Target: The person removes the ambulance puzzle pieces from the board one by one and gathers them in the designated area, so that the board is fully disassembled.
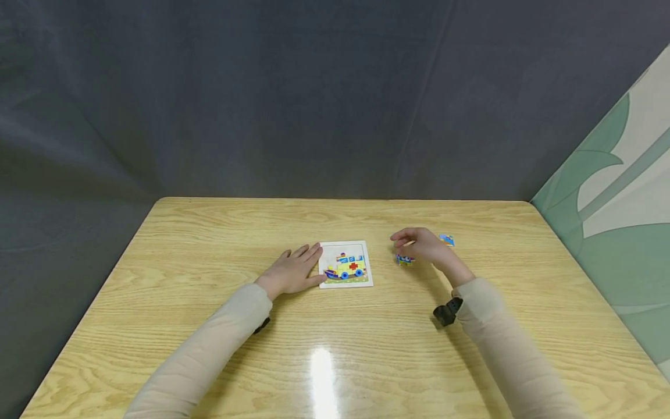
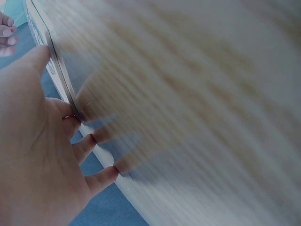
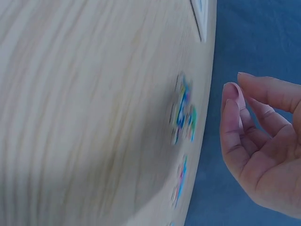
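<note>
A white-framed puzzle board lies on the table, with a yellow ambulance picture in its lower part and a pale area above. My left hand lies palm down with spread fingers, fingertips and thumb touching the board's left side. In the left wrist view, these fingers reach down to the table. Right of the board, my right hand hovers with loosely bent fingers. Nothing shows between its fingers and thumb in the right wrist view. Below it lie colourful puzzle pieces, partly hidden from the head view.
Another blue puzzle piece lies behind the right wrist. The wood-grain table ends at a dark curtain at the back. A green and white patterned panel stands along the right side.
</note>
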The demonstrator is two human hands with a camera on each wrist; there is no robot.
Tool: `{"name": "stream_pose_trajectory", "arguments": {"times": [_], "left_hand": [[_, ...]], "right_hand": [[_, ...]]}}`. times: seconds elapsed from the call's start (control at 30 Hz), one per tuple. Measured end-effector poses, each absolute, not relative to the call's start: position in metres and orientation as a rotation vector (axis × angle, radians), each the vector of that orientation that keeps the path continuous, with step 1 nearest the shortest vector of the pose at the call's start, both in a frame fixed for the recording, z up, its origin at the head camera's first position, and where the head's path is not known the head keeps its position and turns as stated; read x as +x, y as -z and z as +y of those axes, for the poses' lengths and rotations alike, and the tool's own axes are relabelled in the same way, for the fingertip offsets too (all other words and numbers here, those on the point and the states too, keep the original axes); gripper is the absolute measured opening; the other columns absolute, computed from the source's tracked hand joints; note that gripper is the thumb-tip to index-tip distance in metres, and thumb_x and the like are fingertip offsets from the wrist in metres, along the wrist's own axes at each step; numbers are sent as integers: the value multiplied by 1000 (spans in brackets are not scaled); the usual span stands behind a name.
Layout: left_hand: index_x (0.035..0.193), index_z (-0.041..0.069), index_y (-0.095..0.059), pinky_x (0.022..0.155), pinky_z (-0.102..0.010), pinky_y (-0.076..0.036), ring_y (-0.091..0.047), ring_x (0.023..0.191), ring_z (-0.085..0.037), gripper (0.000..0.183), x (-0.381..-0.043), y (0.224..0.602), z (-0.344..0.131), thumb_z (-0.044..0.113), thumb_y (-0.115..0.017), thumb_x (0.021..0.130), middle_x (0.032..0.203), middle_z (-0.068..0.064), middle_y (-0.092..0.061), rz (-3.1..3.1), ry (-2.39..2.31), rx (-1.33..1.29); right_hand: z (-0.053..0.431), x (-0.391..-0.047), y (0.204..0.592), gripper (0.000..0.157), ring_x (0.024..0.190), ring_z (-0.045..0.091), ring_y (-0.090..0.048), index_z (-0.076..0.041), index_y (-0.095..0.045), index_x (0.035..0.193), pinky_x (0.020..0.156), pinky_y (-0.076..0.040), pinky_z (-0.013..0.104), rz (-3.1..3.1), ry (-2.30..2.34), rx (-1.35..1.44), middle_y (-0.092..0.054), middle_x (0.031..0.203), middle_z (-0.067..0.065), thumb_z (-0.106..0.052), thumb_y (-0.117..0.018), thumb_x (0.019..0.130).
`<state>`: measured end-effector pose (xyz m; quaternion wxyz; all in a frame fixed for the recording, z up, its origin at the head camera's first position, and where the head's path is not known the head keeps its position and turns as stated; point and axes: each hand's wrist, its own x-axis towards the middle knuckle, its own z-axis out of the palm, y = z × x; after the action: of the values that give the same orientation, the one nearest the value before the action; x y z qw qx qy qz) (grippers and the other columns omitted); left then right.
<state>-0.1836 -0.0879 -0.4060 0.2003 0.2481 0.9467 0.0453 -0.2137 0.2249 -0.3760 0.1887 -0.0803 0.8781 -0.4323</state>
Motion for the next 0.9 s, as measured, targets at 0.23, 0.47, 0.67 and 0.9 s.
{"name": "stream_pose_trajectory", "arguments": {"times": [0.23, 0.47, 0.67, 0.9], "left_hand": [[155, 18, -7, 120, -54, -15, -9, 151, -23, 76, -185, 408, -88, 61, -30, 97, 163, 3, -1, 2647, -124, 692], [155, 18, -6, 121, -54, -14, -8, 151, -23, 76, -184, 407, -88, 61, -30, 98, 163, 3, 0, 2642, -132, 686], [155, 18, -6, 121, -54, -14, -8, 151, -23, 76, -185, 406, -87, 61, -30, 98, 163, 3, -1, 2642, -129, 683], [155, 18, -7, 121, -54, -15, -9, 151, -23, 76, -185, 407, -86, 61, -31, 97, 163, 3, -2, 2647, -133, 666]], "right_hand": [[206, -218, 380, 36, 89, 17, -58, 8, -57, 125, 72, -46, 23, 2478, 1203, -281, -61, 112, 26, 0, -56, 90], [185, -216, 381, 32, 99, 31, -59, 9, -59, 121, 74, -46, 27, 2471, 1210, -328, -62, 109, 26, 2, -56, 90], [171, -217, 387, 30, 88, 22, -59, 8, -62, 117, 69, -45, 23, 2463, 1207, -341, -65, 100, 19, 5, -56, 88], [157, -215, 392, 33, 83, 17, -61, 5, -62, 118, 71, -51, 25, 2396, 1234, -332, -64, 104, 18, 7, -54, 86]]}}
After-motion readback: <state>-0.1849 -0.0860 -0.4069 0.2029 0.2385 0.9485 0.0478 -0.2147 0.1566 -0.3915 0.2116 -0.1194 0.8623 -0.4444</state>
